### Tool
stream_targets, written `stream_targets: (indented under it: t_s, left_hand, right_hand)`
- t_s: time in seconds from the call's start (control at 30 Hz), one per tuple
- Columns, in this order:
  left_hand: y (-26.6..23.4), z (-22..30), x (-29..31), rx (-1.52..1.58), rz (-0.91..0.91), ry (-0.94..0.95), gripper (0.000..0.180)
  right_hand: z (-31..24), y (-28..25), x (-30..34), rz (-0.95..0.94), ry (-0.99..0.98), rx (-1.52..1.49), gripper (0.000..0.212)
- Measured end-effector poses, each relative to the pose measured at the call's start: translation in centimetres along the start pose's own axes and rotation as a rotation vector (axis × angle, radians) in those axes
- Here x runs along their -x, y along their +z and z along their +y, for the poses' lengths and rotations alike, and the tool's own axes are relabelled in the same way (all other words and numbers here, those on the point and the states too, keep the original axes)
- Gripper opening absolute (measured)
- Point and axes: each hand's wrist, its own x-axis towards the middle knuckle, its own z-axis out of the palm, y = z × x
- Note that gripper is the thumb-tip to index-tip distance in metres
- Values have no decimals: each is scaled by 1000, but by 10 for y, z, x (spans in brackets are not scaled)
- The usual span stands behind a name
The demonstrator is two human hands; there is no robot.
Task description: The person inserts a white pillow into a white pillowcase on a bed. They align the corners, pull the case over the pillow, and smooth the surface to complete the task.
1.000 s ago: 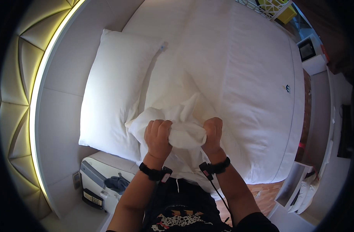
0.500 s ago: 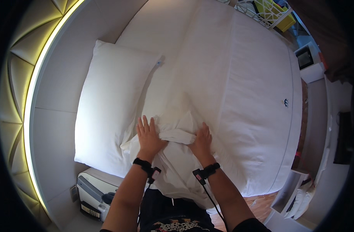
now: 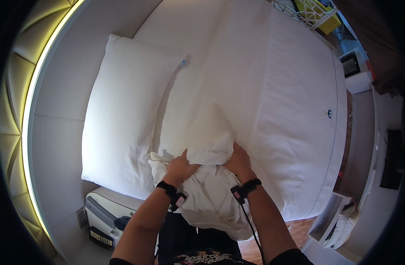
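Bunched white cloth, which looks like a pillowcase (image 3: 213,194), lies at the near edge of the bed and hangs down toward my body. My left hand (image 3: 180,168) grips the left end of its gathered, folded edge, thumb uppermost. At the other end of that edge, my right hand (image 3: 240,161) is closed on the cloth, its fingers partly hidden in the folds. Between and beyond my hands the fabric rises into a soft peak. A plump white pillow (image 3: 123,106) lies to the left, apart from my left hand.
White bedding (image 3: 295,110) covers the wide bed. A lit, padded headboard (image 3: 56,101) stands along the left. A bedside table with a telephone (image 3: 100,237) is at the lower left. At the lower right sits an open shelf (image 3: 330,216). A white lattice screen (image 3: 308,13) stands at the far right.
My left hand, spread flat on the cloth before, has come down and closed on its edge. My right hand has shifted slightly right. The folded edge now stands up more between them.
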Motion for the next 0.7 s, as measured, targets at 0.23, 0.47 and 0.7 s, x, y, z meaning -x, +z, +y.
stream_targets:
  t_s: [0.23, 0.47, 0.7]
  left_hand:
    - [48, -1, 70, 11, -55, -38, 73]
    - [137, -9, 113, 31, -215, -22, 74]
    - [108, 0, 121, 79, -22, -135, 97]
  right_hand:
    - [-1, -6, 64, -53, -74, 86, 64]
    - [45, -4, 133, -194, 54, 272, 74]
    - [34, 11, 150, 298, -160, 227, 87]
